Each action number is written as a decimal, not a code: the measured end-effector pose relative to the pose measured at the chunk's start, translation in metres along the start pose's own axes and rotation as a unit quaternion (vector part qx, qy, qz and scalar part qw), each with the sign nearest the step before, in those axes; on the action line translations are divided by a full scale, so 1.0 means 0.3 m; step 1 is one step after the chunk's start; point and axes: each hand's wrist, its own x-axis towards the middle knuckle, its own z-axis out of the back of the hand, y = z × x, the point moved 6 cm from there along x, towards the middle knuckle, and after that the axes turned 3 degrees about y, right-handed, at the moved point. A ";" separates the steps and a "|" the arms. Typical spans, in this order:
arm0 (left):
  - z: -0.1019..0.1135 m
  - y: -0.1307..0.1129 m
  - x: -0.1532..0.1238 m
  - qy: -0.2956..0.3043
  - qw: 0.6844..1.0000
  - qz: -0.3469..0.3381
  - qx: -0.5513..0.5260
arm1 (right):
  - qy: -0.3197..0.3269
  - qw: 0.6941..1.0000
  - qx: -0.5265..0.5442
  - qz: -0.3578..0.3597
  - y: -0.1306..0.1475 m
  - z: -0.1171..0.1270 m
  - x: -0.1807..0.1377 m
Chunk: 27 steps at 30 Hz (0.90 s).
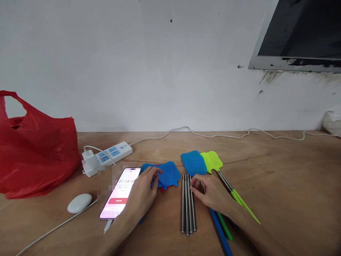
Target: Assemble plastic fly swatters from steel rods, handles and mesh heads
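Note:
Several blue mesh fly swatter heads [170, 173] lie in a pile, with a bit of red showing beneath. My left hand [142, 190] is over the pile's left side, fingers loosely bent and thumb apart, gripping nothing visible. A row of slim metal rods [187, 209] lies side by side in front of me. My right hand [210, 190] curls thumb and forefinger in a pinch at the upper end of the rightmost rod. Beyond it are a blue swatter head [194, 163] and a yellow-green swatter head [212, 161]. Blue handle [221, 233] and green handle [225, 227] run below my right wrist.
A lit phone [119, 193] showing a timer lies by my left forearm. Left of it are a white mouse-shaped object [79, 203], a power strip [109, 156] and a red plastic bag [39, 149]. A white cable [207, 136] runs along the wall. Yellow-green handles [245, 205] lie at right.

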 end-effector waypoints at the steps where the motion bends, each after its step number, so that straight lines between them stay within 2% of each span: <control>1: 0.008 0.010 0.003 0.000 1.000 0.018 0.019 | 0.003 1.000 -0.006 0.000 0.002 -0.004 -0.002; 7: 0.022 0.039 0.008 0.040 0.987 0.094 0.124 | 0.013 0.999 -0.040 -0.009 0.015 -0.017 -0.010; 15: -0.011 0.029 -0.004 0.091 0.971 0.099 0.199 | 0.002 0.996 -0.085 -0.024 0.014 -0.019 -0.014; 27: -0.020 0.017 -0.014 0.105 0.965 0.086 0.223 | 0.013 0.988 -0.143 -0.066 -0.004 -0.051 -0.020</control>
